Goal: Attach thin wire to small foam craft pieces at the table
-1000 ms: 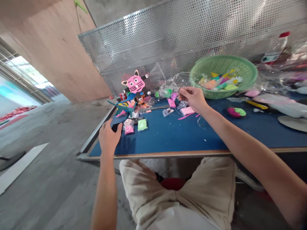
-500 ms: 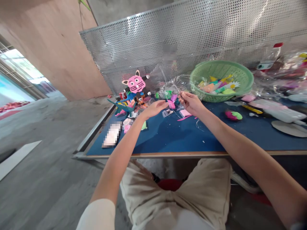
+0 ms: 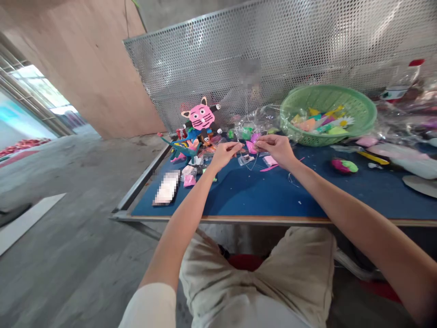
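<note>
Above the blue table (image 3: pixel 239 200), both my hands pinch a thin pale string (image 3: pixel 246 167), which hangs in fine loops between them. My left hand (image 3: pixel 225 155) has its thumb and forefinger pressed together on the string. Opposite it, my right hand (image 3: pixel 277 149) is closed in a similar pinch, fingertips pointing left. Just behind the fingertips lies a pink packet (image 3: pixel 251 147). A small clear packet (image 3: pixel 245 159) rests on the table below them. Whether the string is thread or wire is too fine to make out.
A green basket (image 3: pixel 368 111) of colourful pieces stands at the back right. To the left are a pink cat-face figure (image 3: pixel 202 117) and a teal figure (image 3: pixel 184 150). A yellow-handled tool (image 3: pixel 373 158) and a magenta-green lump (image 3: pixel 344 166) lie right. A perforated metal panel (image 3: pixel 218 59) rises behind.
My right hand has lowered slightly, and my left fingers have closed into a pinch near it. The string, earlier stretched upward from the right hand, now loops between both hands. The view has shifted slightly left.
</note>
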Demonstrator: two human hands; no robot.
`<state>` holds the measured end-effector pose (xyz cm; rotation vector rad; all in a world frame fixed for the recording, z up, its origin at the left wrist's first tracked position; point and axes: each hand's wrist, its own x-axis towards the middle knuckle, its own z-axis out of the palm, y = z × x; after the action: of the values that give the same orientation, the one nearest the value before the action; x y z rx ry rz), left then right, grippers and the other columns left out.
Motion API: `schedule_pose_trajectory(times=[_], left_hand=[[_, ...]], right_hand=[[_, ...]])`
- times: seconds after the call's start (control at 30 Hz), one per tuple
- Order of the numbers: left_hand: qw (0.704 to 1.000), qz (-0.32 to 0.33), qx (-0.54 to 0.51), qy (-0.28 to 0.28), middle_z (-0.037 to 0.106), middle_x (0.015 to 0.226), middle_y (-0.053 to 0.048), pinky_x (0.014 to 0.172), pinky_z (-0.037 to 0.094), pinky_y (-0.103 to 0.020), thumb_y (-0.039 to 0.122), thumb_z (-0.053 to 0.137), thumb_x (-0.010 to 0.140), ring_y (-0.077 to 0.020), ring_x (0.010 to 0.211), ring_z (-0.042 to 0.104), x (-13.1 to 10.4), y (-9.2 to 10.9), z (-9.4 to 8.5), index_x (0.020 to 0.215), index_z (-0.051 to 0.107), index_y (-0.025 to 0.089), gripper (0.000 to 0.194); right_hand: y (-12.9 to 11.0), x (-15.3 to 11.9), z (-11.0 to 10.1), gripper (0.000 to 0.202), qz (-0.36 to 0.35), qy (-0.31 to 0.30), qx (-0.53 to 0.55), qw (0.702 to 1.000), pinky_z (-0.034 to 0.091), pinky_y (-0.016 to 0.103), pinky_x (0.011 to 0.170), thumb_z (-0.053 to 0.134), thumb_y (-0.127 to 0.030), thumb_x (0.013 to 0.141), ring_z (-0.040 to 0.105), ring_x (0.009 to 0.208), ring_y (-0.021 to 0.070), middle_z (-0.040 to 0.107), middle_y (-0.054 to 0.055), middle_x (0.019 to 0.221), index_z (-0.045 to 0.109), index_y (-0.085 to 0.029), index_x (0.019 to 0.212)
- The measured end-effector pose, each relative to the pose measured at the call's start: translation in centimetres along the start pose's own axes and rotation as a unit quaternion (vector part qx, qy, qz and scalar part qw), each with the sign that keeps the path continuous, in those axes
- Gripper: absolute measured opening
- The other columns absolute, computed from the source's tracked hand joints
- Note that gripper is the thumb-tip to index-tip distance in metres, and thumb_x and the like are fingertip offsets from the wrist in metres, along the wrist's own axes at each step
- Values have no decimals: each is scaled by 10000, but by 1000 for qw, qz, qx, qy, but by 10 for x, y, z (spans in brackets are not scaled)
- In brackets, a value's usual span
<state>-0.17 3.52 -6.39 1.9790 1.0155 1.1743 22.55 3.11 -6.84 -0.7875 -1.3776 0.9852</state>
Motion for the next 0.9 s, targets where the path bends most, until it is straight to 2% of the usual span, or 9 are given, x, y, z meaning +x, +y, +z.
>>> schedule_pose_trajectory(times=[0.13,0.27,0.37,0.47,0.57,0.7,0.8,0.9], left_hand=[[1000,-3,-23,10,781,939,-104,669,516,-273,572,656,879,-147,700,653,2,-6,1,1070,774,153,475],[997,-10,-75,0,779,950,-109,827,581,-345,525,681,880,-194,839,727,4,-10,-2,1068,761,149,429],[992,-48,-114,-18,770,932,-108,788,610,-350,509,699,872,-193,803,738,4,-13,-6,1103,738,144,433],[988,-72,-134,-24,757,923,-110,736,627,-327,479,717,867,-191,793,742,4,-15,-10,1116,725,137,423],[988,-73,-135,-21,749,932,-109,719,636,-313,452,712,877,-182,792,742,3,-15,-12,1112,723,138,392],[990,-68,-125,-22,743,929,-95,711,633,-285,422,695,896,-158,766,736,3,-14,-13,1112,723,142,355],[991,-65,-117,-22,741,918,-92,701,630,-276,422,683,905,-154,760,732,3,-13,-12,1117,721,142,353],[992,-56,-109,-26,743,914,-96,697,626,-276,446,677,907,-151,748,726,3,-13,-11,1126,717,139,380]], right_hand=[[5,0,-2,466,6,-1,-36,999,658,413,829,906,-535,603,762,797,239,791,81,852,772,-181,875],[9,4,-8,495,43,-40,1,998,653,401,840,917,-559,584,761,802,225,792,71,866,768,-204,896],[10,9,-16,542,68,-55,30,996,648,378,806,886,-601,624,756,799,205,792,71,895,755,-214,979],[11,13,-25,542,63,-41,23,997,635,340,765,861,-637,638,739,770,177,788,65,925,752,-210,954],[11,14,-30,509,44,-46,-19,998,622,329,753,847,-645,652,722,750,169,781,67,910,752,-195,871],[14,15,-31,496,22,-53,-52,997,614,345,753,830,-620,687,710,736,168,768,74,918,715,-195,916],[19,17,-32,457,3,-41,-111,993,610,374,733,784,-578,752,695,699,173,754,84,916,675,-192,971],[22,18,-33,436,-45,-17,-212,976,604,425,782,730,-490,816,697,742,195,745,97,1016,651,-200,1132]])
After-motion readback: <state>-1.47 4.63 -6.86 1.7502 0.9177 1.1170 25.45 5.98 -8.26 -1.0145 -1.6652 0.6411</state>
